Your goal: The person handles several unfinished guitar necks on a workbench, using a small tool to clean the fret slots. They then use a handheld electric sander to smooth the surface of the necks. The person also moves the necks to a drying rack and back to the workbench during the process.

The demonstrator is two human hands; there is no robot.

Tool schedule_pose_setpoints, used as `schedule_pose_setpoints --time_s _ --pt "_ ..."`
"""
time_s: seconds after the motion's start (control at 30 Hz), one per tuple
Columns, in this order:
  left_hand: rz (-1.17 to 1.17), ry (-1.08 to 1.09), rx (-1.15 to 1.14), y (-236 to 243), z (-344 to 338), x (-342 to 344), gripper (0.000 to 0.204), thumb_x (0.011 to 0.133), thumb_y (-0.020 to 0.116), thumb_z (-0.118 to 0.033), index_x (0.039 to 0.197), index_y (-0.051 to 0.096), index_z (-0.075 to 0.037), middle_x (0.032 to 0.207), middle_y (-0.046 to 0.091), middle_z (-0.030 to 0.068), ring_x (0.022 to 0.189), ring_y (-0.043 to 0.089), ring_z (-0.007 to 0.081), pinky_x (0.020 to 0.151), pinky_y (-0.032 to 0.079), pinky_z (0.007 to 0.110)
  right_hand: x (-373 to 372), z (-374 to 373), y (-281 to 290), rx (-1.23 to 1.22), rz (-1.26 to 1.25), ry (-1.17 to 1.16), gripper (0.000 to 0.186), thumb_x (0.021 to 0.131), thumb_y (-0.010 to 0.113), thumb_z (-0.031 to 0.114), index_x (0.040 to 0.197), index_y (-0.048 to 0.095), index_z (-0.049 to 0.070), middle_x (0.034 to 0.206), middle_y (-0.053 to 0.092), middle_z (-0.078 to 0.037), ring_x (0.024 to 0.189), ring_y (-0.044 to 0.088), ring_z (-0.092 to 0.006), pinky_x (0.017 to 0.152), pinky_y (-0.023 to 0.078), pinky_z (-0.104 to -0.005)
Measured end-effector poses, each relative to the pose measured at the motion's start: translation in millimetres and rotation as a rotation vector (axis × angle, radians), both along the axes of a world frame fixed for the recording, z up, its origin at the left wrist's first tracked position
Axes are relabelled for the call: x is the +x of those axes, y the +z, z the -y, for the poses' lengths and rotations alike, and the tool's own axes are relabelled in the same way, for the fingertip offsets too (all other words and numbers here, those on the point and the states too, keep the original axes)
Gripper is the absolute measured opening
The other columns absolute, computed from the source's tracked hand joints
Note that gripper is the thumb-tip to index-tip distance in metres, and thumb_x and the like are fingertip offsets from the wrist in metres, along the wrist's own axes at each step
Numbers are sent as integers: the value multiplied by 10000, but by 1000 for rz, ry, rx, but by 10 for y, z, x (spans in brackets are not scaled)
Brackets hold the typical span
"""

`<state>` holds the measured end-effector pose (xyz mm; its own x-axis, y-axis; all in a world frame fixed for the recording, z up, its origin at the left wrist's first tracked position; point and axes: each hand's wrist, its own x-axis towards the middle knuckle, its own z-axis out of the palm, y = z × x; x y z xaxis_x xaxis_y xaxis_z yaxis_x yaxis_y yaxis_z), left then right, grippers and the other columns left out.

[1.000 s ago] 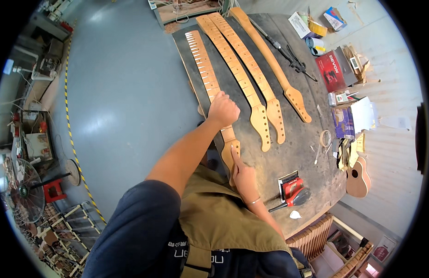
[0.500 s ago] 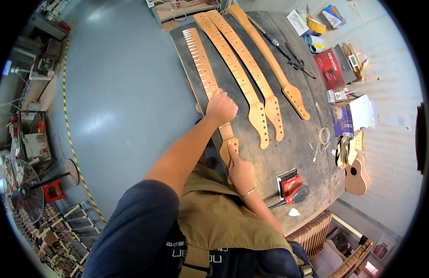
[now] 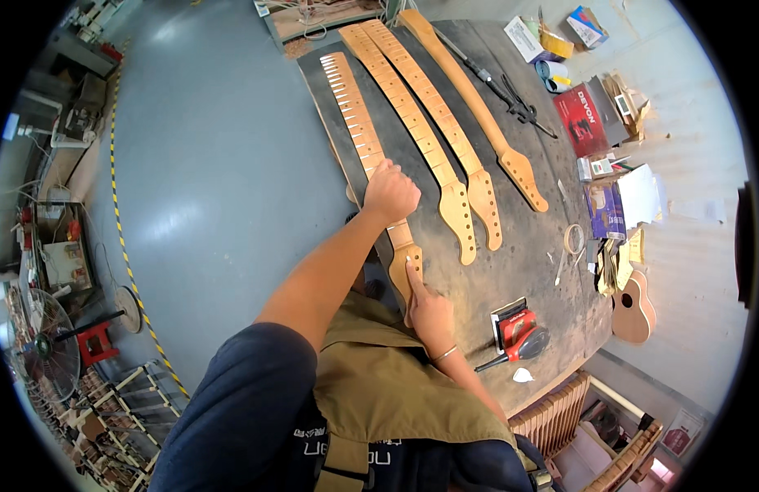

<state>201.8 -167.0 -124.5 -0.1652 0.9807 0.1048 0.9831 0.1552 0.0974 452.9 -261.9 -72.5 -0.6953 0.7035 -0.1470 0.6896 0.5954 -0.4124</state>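
Observation:
A pale wooden guitar neck lies along the left edge of the dark workbench, its fretboard facing up and its headstock toward me. My left hand is closed around it between the fretboard's middle and the headstock. At the headstock, my right hand lays its outstretched index finger on the upper face. Its other fingers are curled in by the headstock's near edge, and their undersides are hidden. To the right lie two similar necks, fretboards up, and a third neck turned back up.
On the workbench, a red and black power sander sits near my right forearm. Farther right are a tape roll, a red box and a purple box. A black rod-like tool lies beyond the necks. A standing fan is far left.
My right index finger has slid slightly nearer to me along the headstock. My left hand keeps its hold in the same place.

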Motion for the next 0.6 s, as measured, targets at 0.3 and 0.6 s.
schedule_pose_setpoints --time_s 0.3,0.6 --pt "93 -16 -20 -16 23 -4 433 951 529 -258 641 743 -45 728 738 123 893 666 279 1044 411 431 -42 -44 108 -46 -81 -40 587 978 624 94 1540 573 252 701 646 -162 594 645 -362 566 508 -465" --pt "88 12 -113 162 10 16 449 968 516 -270 656 763 -61 735 749 104 911 670 253 1036 404 406 -46 -28 78 -69 -95 -70 557 995 597 91 1527 585 255 688 636 -153 575 630 -341 570 506 -461"
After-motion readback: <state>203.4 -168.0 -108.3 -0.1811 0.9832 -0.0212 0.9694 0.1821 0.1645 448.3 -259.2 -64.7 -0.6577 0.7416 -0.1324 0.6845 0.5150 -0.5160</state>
